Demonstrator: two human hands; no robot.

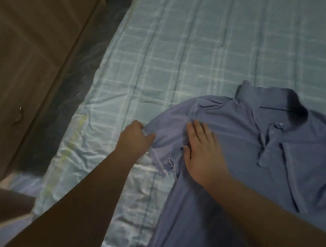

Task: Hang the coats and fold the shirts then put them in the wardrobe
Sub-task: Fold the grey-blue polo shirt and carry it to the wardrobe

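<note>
A blue-grey polo shirt (261, 153) lies front up on the bed, its collar pointing to the far right and its button placket showing. My left hand (134, 139) pinches the hem of the shirt's left short sleeve, fingers curled round the cloth. Beside it, my right hand (204, 152) lies flat on the shirt just below the shoulder seam, fingers straight and pressing the fabric down. A loose thread hangs from the sleeve hem between the two hands.
The bed (190, 50) has a pale blue checked sheet, wrinkled near its left edge. A brown wooden wardrobe (20, 57) with metal handles (17, 116) stands to the left, across a narrow strip of dark floor.
</note>
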